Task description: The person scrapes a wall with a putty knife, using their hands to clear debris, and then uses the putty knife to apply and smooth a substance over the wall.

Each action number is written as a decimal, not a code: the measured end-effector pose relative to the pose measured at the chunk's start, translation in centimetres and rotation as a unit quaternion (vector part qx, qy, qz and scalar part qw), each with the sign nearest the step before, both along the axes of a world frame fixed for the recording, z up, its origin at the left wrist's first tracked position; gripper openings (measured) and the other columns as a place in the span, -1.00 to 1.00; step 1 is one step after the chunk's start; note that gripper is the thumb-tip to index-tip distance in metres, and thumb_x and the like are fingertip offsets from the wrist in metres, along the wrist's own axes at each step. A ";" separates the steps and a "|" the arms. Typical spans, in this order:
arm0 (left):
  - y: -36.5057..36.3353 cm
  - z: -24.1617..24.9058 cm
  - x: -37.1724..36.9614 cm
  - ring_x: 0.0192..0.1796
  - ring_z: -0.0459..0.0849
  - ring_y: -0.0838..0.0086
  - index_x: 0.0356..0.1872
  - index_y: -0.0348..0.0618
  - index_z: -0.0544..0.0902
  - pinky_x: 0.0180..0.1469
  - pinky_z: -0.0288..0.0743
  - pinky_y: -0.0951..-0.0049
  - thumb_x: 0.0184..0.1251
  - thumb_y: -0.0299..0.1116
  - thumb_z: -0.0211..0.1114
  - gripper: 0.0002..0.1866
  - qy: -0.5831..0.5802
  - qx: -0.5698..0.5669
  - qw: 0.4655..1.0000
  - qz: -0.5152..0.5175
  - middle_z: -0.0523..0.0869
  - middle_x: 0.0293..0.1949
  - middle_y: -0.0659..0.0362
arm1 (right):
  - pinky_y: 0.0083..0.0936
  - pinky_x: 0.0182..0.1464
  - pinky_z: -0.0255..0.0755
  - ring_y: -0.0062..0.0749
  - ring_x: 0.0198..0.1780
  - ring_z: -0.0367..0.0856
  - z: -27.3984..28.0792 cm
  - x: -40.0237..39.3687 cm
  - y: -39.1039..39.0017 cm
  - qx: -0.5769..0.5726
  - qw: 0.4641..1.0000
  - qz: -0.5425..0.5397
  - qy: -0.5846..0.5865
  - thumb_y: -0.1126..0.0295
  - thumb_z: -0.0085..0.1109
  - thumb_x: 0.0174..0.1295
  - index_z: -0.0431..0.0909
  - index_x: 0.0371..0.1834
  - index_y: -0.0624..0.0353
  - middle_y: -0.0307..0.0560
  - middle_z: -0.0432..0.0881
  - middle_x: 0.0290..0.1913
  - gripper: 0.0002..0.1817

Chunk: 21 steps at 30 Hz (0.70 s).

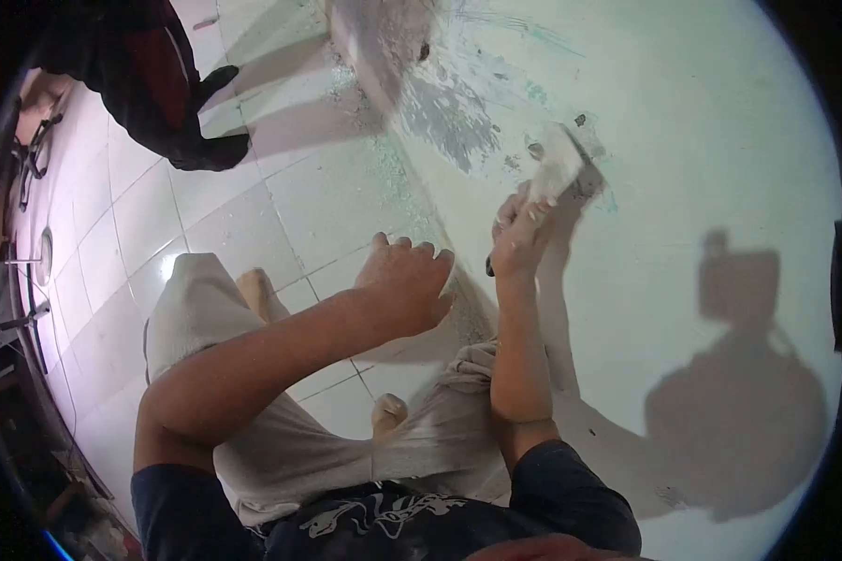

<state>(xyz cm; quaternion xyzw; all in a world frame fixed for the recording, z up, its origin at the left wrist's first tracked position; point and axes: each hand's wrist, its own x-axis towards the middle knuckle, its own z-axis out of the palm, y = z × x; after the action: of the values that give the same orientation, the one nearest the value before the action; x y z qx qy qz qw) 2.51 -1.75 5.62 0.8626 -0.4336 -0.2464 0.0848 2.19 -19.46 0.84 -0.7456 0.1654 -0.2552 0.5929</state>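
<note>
My right hand is closed round the handle of a putty knife. Its wide blade, coated whitish, lies against the pale wall beside a small damaged spot. A dark handle end pokes out below my fist. Palm down, my left hand hangs over the floor between my knees and the wall. Its fingers are bent and slightly apart, and I see nothing held in them, though the palm side is hidden.
Grey bare patches mark the wall where paint is gone. Flaky debris lies along the wall's foot on the white tiles. Another person in dark clothes stands at upper left. My shadow falls on the wall at right.
</note>
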 end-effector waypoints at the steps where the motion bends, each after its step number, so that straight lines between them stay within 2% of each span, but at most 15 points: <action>1: 0.1 0.0 0.0 0.00 0.60 0.20 0.06 -0.27 0.46 0.11 0.38 0.03 0.36 -0.06 0.10 -0.54 -0.008 -0.002 1.000 0.002 0.61 -0.15 -0.01 | -0.62 -0.62 -0.02 -0.68 -0.67 0.12 0.7 -0.2 0.3 0.042 0.999 -0.004 -0.024 -0.41 -0.36 0.24 0.10 -0.58 0.01 -0.40 0.09 -0.71 -0.33; 2: 0.4 0.1 -0.2 0.00 0.60 0.20 0.06 -0.27 0.46 0.11 0.38 0.03 0.36 -0.06 0.10 -0.54 -0.006 -0.002 1.000 0.004 0.61 -0.15 -0.01 | -0.61 -0.61 -0.02 -0.67 -0.67 0.11 1.3 -0.8 0.7 0.082 0.996 -0.007 -0.045 -0.40 -0.35 0.25 0.12 -0.57 0.02 -0.39 0.12 -0.69 -0.34; 3: 0.5 0.7 -0.1 -0.01 0.61 0.19 0.06 -0.27 0.46 0.11 0.38 0.02 0.36 -0.07 0.10 -0.54 0.012 0.002 1.000 0.001 0.61 -0.15 -0.01 | -0.62 -0.63 -0.04 -0.67 -0.66 0.07 1.9 -0.5 0.9 0.145 0.989 -0.013 -0.016 -0.42 -0.32 0.22 0.11 -0.57 0.01 -0.39 0.12 -0.67 -0.33; 6: 0.1 0.9 0.3 -0.02 0.61 0.17 0.07 -0.27 0.45 0.10 0.38 0.01 0.36 -0.08 0.10 -0.54 0.012 -0.005 1.000 0.004 0.60 -0.14 -0.01 | -0.64 -0.64 -0.06 -0.68 -0.66 0.04 0.3 -0.1 1.5 0.129 0.992 -0.013 -0.011 -0.44 -0.30 0.20 0.11 -0.56 0.00 -0.40 0.08 -0.67 -0.33; 7: 0.2 0.8 0.4 -0.02 0.61 0.16 0.07 -0.28 0.44 0.09 0.38 0.00 0.36 -0.08 0.10 -0.53 0.006 -0.008 1.000 0.013 0.60 -0.14 -0.02 | -0.64 -0.65 -0.06 -0.67 -0.66 0.06 0.6 -0.4 1.3 0.179 0.984 0.026 -0.003 -0.45 -0.28 0.19 0.17 -0.49 0.01 -0.38 0.09 -0.67 -0.33; 8: 0.2 0.6 0.5 -0.02 0.61 0.16 0.07 -0.28 0.44 0.09 0.38 0.00 0.36 -0.08 0.10 -0.53 0.009 -0.006 1.000 0.014 0.60 -0.14 -0.02 | -0.64 -0.65 -0.06 -0.67 -0.66 0.06 0.8 -0.5 1.5 0.181 0.983 0.026 -0.001 -0.45 -0.28 0.19 0.17 -0.49 0.01 -0.38 0.09 -0.67 -0.33; 10: 0.0 0.7 1.1 -0.02 0.61 0.14 0.09 -0.29 0.41 0.07 0.38 0.01 0.36 -0.09 0.10 -0.52 0.003 -0.061 0.995 0.078 0.60 -0.14 -0.04 | -0.62 -0.67 -0.05 -0.64 -0.68 0.06 1.9 -0.5 2.0 0.213 0.976 0.031 -0.040 -0.49 -0.31 0.16 0.24 -0.37 0.05 -0.36 0.13 -0.68 -0.28; 11: -0.2 0.8 1.4 -0.02 0.60 0.10 0.11 -0.32 0.37 0.05 0.41 0.05 0.35 -0.10 0.11 -0.50 0.002 -0.093 0.990 0.105 0.59 -0.14 -0.09 | -0.62 -0.67 -0.05 -0.64 -0.68 0.06 2.3 -0.6 2.2 0.212 0.976 0.030 -0.040 -0.49 -0.31 0.16 0.24 -0.37 0.05 -0.36 0.13 -0.68 -0.28; 12: -0.3 0.7 1.6 -0.02 0.60 0.10 0.11 -0.32 0.37 0.05 0.41 0.05 0.35 -0.10 0.11 -0.50 0.003 -0.094 0.990 0.103 0.59 -0.14 -0.09 | -0.61 -0.68 -0.04 -0.61 -0.69 0.07 2.6 -0.7 2.5 0.233 0.970 0.040 -0.057 -0.50 -0.33 0.15 0.25 -0.31 0.07 -0.33 0.15 -0.68 -0.26; 14: -0.6 0.2 1.9 -0.06 0.61 0.07 0.13 -0.37 0.32 0.01 0.44 0.09 0.33 -0.14 0.13 -0.48 0.054 -0.183 0.973 0.130 0.59 -0.18 -0.13 | -0.60 -0.69 -0.03 -0.59 -0.70 0.07 2.9 -0.8 2.5 0.253 0.963 0.049 -0.079 -0.51 -0.35 0.14 0.26 -0.25 0.09 -0.31 0.17 -0.68 -0.23; 15: -0.9 -0.5 1.9 -0.13 0.63 0.02 0.06 -0.40 0.33 -0.06 0.46 0.10 0.33 -0.17 0.13 -0.52 0.092 -0.209 0.964 0.136 0.60 -0.27 -0.17 | -0.60 -0.69 -0.02 -0.56 -0.71 0.08 2.9 -0.8 2.5 0.282 0.953 0.072 -0.087 -0.51 -0.39 0.16 0.27 -0.21 0.11 -0.28 0.18 -0.67 -0.21; 16: -1.2 -1.1 1.7 -0.13 0.63 0.02 0.06 -0.40 0.33 -0.06 0.46 0.10 0.33 -0.17 0.13 -0.52 0.091 -0.208 0.964 0.135 0.60 -0.27 -0.17 | -0.60 -0.70 -0.01 -0.54 -0.71 0.09 3.0 -0.8 2.6 0.311 0.941 0.096 -0.096 -0.50 -0.43 0.17 0.28 -0.18 0.13 -0.26 0.19 -0.67 -0.20; 18: -1.8 -1.9 0.9 -0.20 0.63 0.01 -0.03 -0.40 0.33 -0.12 0.45 0.10 0.33 -0.18 0.12 -0.57 0.202 -0.275 0.930 0.137 0.60 -0.34 -0.17 | -0.59 -0.70 0.00 -0.52 -0.72 0.10 4.5 -0.9 3.4 0.307 0.942 0.089 -0.105 -0.49 -0.46 0.18 0.28 -0.19 0.13 -0.24 0.20 -0.67 -0.20; 19: -1.8 -2.1 0.5 -0.30 0.61 0.01 -0.13 -0.37 0.34 -0.20 0.44 0.12 0.39 -0.20 0.06 -0.65 0.228 -0.312 0.911 0.144 0.58 -0.40 -0.17 | -0.58 -0.70 0.01 -0.51 -0.72 0.11 5.1 -1.0 3.7 0.303 0.943 0.082 -0.114 -0.48 -0.50 0.20 0.27 -0.20 0.14 -0.23 0.21 -0.66 -0.20; 21: -2.1 -2.4 0.0 -0.34 0.61 -0.04 -0.18 -0.40 0.37 -0.24 0.44 0.10 0.41 -0.19 0.05 -0.64 0.234 -0.335 0.900 0.153 0.57 -0.46 -0.20 | -0.56 -0.70 0.01 -0.50 -0.73 0.12 4.8 -1.1 3.3 0.323 0.938 0.088 -0.096 -0.48 -0.51 0.20 0.28 -0.17 0.15 -0.23 0.21 -0.66 -0.19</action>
<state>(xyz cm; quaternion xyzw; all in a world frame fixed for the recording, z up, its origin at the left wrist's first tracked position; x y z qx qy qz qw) 2.54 -3.86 3.23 0.7563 -0.3209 -0.2650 0.5048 1.09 -16.19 5.61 -0.4979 0.1153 -0.2051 0.8347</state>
